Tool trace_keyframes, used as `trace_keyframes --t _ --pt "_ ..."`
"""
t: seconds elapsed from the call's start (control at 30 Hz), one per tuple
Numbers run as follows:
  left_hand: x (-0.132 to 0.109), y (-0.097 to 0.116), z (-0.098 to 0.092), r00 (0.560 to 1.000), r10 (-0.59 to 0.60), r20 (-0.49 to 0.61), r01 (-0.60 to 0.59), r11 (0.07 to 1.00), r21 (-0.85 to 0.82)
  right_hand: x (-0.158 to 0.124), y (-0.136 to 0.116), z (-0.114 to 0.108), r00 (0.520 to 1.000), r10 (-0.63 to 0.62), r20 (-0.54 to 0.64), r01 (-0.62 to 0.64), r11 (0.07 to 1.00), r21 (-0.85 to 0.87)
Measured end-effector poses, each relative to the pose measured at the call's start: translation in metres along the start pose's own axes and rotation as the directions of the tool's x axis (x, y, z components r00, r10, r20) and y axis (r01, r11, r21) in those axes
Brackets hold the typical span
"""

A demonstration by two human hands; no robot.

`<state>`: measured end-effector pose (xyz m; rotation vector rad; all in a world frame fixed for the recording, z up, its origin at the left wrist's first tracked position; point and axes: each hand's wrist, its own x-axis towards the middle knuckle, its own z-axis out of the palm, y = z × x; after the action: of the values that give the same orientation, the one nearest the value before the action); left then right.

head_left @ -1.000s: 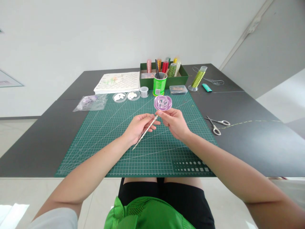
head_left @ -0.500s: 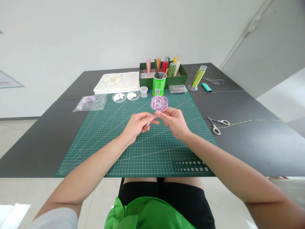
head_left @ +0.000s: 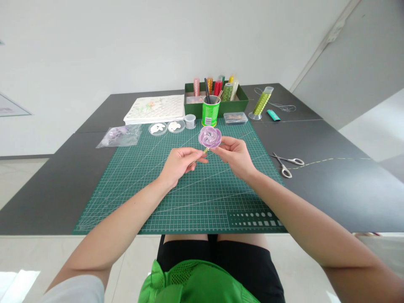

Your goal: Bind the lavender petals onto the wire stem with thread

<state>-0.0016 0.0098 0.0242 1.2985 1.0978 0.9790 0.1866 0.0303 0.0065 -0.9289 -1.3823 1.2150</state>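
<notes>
A purple artificial flower (head_left: pixel 210 136) with layered, glossy petals is held up over the green cutting mat (head_left: pixel 151 176). My left hand (head_left: pixel 181 164) pinches its thin stem between thumb and fingers, and yellow-green wrapping (head_left: pixel 206 150) shows on the stem just below the bloom. Close against the flower's lower right edge, my right hand (head_left: pixel 235 155) has thumb and forefinger drawn together in a pinch. Whatever lies between those fingertips, such as a thread or petal edge, is too small to make out.
Scissors (head_left: pixel 285 166) lie partly open on the right, beside a loose yellow-green thread (head_left: pixel 328 159). Behind stand a green can (head_left: pixel 210 111), a box of thread spools (head_left: pixel 243 101), a green spool (head_left: pixel 262 102), and dishes of white pieces (head_left: pixel 158 128). A plastic bag (head_left: pixel 121 136) lies left.
My right hand has shifted slightly right, away from my left. The flower has tilted a little left, and the green wrapped stem below it now shows more.
</notes>
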Motion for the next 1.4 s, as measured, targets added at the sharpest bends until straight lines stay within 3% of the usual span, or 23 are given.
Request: trace_keyframes --t 0.37,0.6,0.9,1.1,1.4 --pt "0.003 -0.004 -0.002 1.0 -0.004 0.003 0.004 0.996 0.086 0.001 -0.003 -0.006 0.992 -0.104 0.078 0.113 0.985 -0.131" --pt "0.003 -0.008 -0.002 0.997 0.079 -0.002 -0.078 0.995 0.066 0.001 0.0 -0.006 0.992 -0.11 0.056 0.118 0.981 -0.154" --pt "0.003 -0.009 -0.003 0.97 0.24 0.023 -0.24 0.95 0.198 0.001 -0.004 -0.005 0.993 -0.118 0.025 0.121 0.982 -0.147" --pt "-0.001 -0.007 -0.002 0.956 0.293 0.014 -0.286 0.923 0.257 0.0 -0.003 -0.005 0.991 -0.131 -0.004 0.13 0.987 -0.092" --pt "0.0 -0.003 -0.002 0.977 0.209 0.029 -0.211 0.964 0.164 0.004 -0.002 -0.012 0.959 -0.279 -0.046 0.265 0.943 -0.202"
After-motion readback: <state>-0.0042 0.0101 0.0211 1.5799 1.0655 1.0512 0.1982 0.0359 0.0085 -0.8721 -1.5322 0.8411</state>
